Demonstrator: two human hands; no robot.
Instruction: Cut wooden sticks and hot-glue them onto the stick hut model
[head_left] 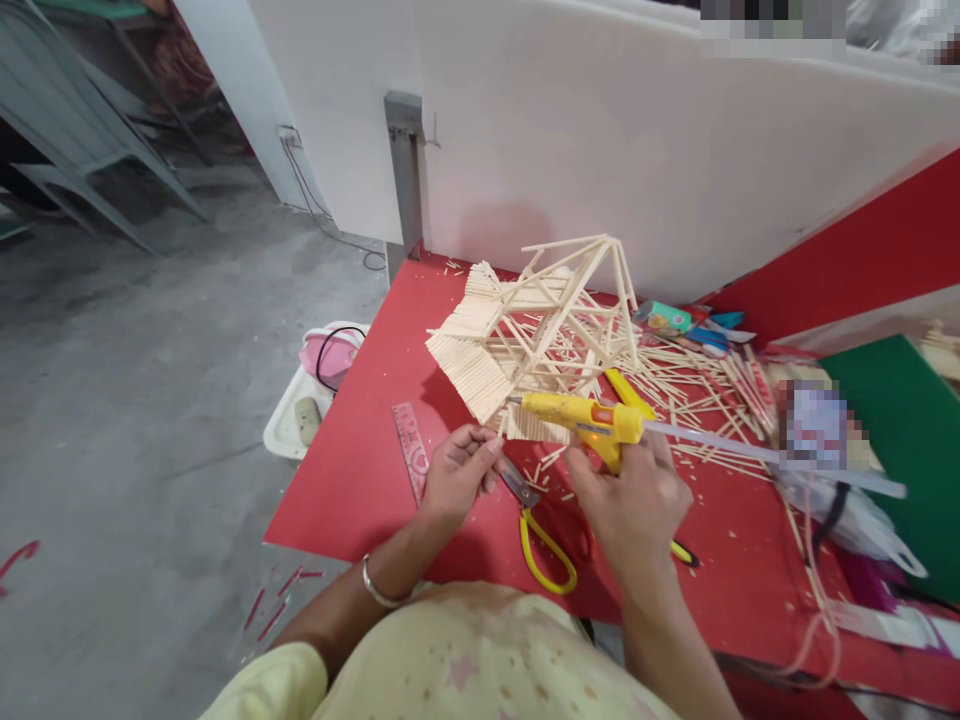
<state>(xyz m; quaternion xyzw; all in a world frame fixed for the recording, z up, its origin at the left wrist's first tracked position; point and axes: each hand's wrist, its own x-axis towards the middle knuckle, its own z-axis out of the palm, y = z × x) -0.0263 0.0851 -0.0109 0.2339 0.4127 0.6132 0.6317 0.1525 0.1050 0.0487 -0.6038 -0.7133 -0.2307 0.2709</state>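
Observation:
My right hand (pixel 630 500) is wrapped round the handle of a yellow hot glue gun (pixel 577 415), whose nozzle points left at the lower edge of a model house frame (pixel 536 330) built of thin pale wooden sticks. A clear glue stick (pixel 765 455) juts out behind the gun to the right. My left hand (pixel 457 470) rests on the red table (pixel 360 470) beside the model's slatted roof panel, fingers pinched near a small stick; what it holds is too small to make out.
Yellow-handled scissors (pixel 540 540) lie between my hands. A pink ruler (pixel 411 448) lies left of them. Loose sticks (pixel 697 385) cover the table's right side, beside a green sheet (pixel 900 430) and a plastic bag (pixel 855 520). A white tray (pixel 289 425) sits on the floor.

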